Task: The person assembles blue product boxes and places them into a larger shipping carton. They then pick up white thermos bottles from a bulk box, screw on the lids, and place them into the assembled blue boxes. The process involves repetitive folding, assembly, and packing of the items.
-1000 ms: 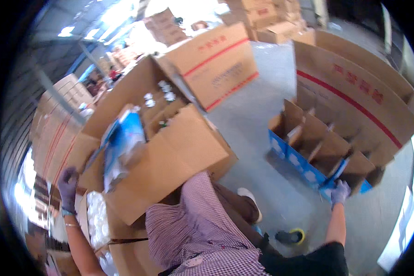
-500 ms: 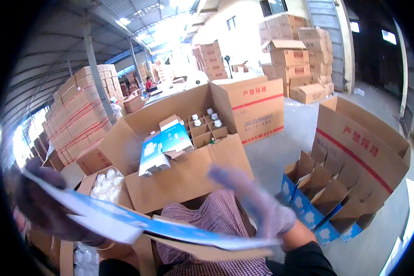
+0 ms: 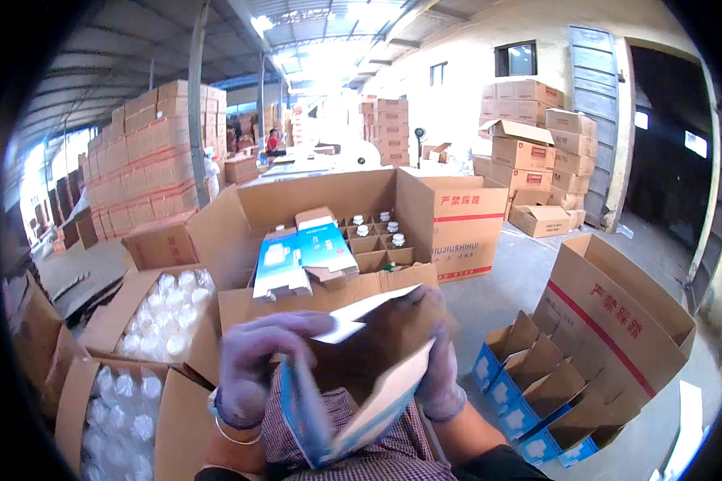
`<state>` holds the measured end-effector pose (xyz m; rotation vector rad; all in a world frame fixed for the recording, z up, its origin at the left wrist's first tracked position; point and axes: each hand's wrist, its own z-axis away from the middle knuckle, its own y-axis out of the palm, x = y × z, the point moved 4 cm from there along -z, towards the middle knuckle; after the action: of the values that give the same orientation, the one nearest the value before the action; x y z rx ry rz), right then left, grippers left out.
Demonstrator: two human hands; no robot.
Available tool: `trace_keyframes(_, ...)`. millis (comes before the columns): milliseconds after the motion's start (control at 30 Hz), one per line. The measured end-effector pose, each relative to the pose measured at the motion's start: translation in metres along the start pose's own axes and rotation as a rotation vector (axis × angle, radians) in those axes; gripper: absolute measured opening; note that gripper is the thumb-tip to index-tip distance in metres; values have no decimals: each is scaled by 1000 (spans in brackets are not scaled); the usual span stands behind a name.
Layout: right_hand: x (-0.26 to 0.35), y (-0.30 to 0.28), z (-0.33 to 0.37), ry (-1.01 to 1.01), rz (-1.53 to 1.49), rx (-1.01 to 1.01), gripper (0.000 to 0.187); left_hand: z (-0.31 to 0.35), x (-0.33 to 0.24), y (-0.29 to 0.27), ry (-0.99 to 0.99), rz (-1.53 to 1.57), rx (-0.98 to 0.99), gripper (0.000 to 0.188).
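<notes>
In front of my lap I hold a blue-and-white folding carton (image 3: 305, 413), opened into a tube with its brown inside showing; it is partly blurred. My left hand (image 3: 257, 361), in a greyish-purple glove, grips its left side by a white flap. On the opposite side, my gloved right hand (image 3: 441, 375) is closed on the wall. Just beyond stands a large open cardboard box (image 3: 321, 196). Blue-and-white cartons (image 3: 306, 250) lie across its left part, and white-capped bottles (image 3: 363, 231) stand between its cardboard dividers.
Two open boxes of clear plastic-wrapped bottles (image 3: 168, 317) stand at my left. On the right, several open blue cartons (image 3: 515, 401) stand by a tall open brown box (image 3: 610, 313). Stacked boxes (image 3: 148, 152) rise behind, and a person (image 3: 275, 143) is far off.
The carton was flat and stretched wide across my lap; now it is opened into a tube. My hands have come closer together around it, and the view has shifted.
</notes>
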<state>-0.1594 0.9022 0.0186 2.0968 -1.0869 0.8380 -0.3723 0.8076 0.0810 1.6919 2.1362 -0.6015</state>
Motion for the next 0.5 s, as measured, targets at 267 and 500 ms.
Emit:
trace_keyframes(267, -26, 18, -13, -124, 90, -296, 71, -17, 83, -27, -533, -385, 302, 46)
trace_keyframes(500, -26, 20, -17, -380, 584, 304, 111, -28, 107, -25, -522, -287, 389, 43)
